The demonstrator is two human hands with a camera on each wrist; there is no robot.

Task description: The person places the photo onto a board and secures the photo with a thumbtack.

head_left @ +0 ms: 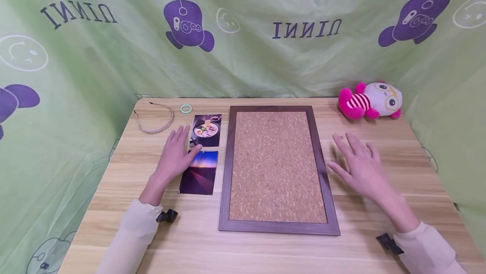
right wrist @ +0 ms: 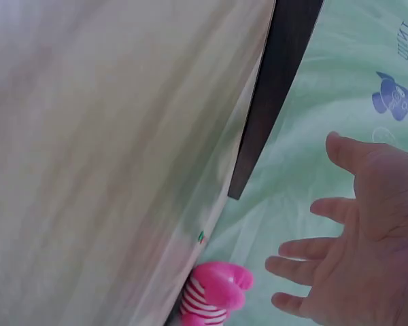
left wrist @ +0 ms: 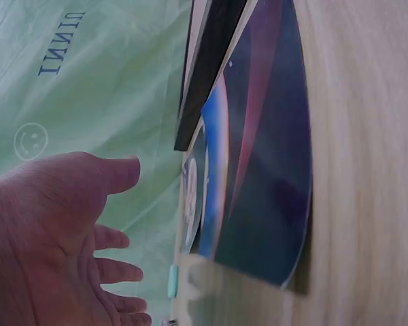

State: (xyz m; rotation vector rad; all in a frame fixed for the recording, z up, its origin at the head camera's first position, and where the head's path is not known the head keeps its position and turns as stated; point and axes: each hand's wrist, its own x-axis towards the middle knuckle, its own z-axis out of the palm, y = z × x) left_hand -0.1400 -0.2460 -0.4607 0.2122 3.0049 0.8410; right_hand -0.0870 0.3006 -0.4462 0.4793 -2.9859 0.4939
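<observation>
My left hand (head_left: 171, 158) hovers with spread fingers at the left side of two photo prints, holding nothing. The upper print (head_left: 211, 138) shows a bowl of noodles; the lower print (head_left: 199, 179) has a blue and orange sky over dark ground. In the left wrist view, the lower print (left wrist: 272, 170) curves slightly off the tabletop. A cork board (head_left: 277, 164) in a dark wooden frame (head_left: 279, 226) lies flat between my hands. To its right, my right hand (head_left: 362, 173) is raised with fingers apart and nothing in it. Just past its fingertips lies a tiny ring-like item (head_left: 341, 138).
A beaded headband (head_left: 158, 130) rests at the back left, with a mint-green ring (head_left: 182, 109) next to it. At the back right lies a pink and white plush toy (head_left: 357, 104). Green printed cloth (head_left: 247, 67) hangs around the wooden table (head_left: 197, 244).
</observation>
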